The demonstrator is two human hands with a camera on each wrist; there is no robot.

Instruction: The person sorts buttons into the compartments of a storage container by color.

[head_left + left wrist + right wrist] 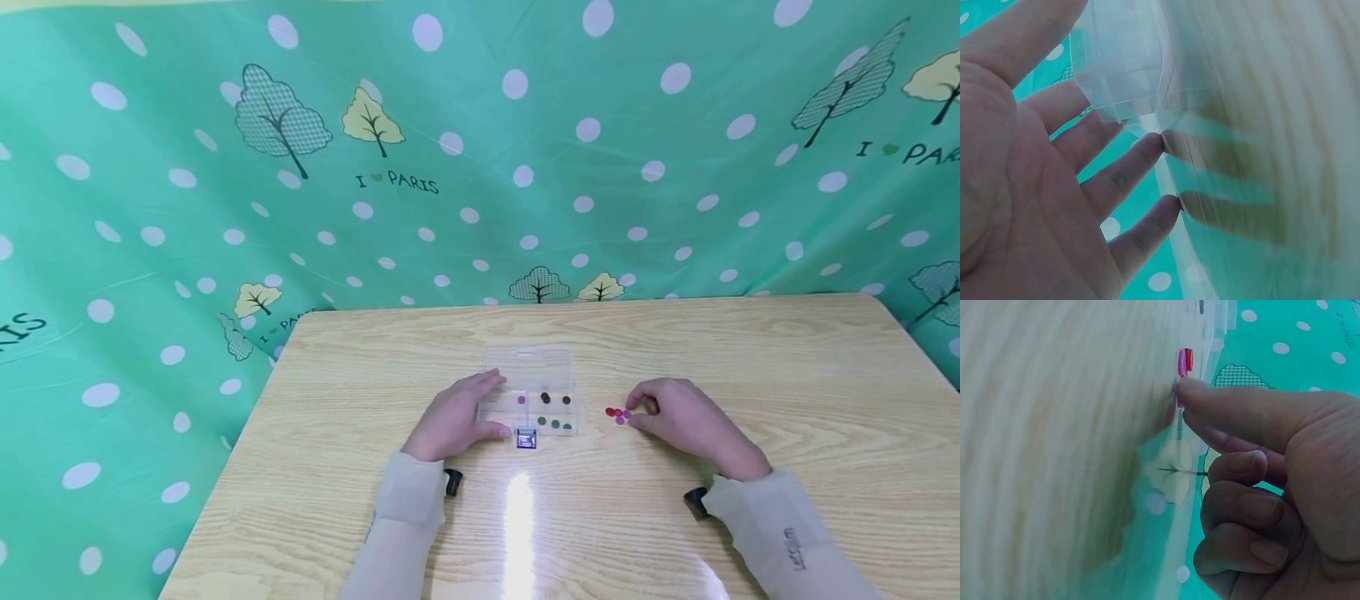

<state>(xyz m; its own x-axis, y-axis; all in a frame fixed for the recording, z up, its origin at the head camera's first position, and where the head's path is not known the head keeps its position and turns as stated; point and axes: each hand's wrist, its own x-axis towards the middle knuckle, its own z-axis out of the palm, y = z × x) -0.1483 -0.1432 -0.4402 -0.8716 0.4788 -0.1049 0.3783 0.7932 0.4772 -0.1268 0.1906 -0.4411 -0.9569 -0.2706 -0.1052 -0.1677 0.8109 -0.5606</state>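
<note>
A clear plastic compartment box [491, 408] stands on the table with its lid [536, 367] open toward the back. Inside are several dark discs [545, 398], several green discs [555, 424] and a purple disc [521, 400]. My left hand [457, 414] rests at the box's left side, fingers spread and fairly straight, with fingertips touching the table in the left wrist view. To the right of the box, my right hand [686, 421] pinches at a small purple disc [627, 414] with thumb and index finger, the other fingers curled. Red discs [613, 412] lie beside its fingertips.
A small shiny blue-purple piece [527, 438] sits at the box's front edge. The wooden table [360, 367] meets a green dotted cloth [465, 183] at the back and left. Glare [518, 533] falls on the table between the forearms.
</note>
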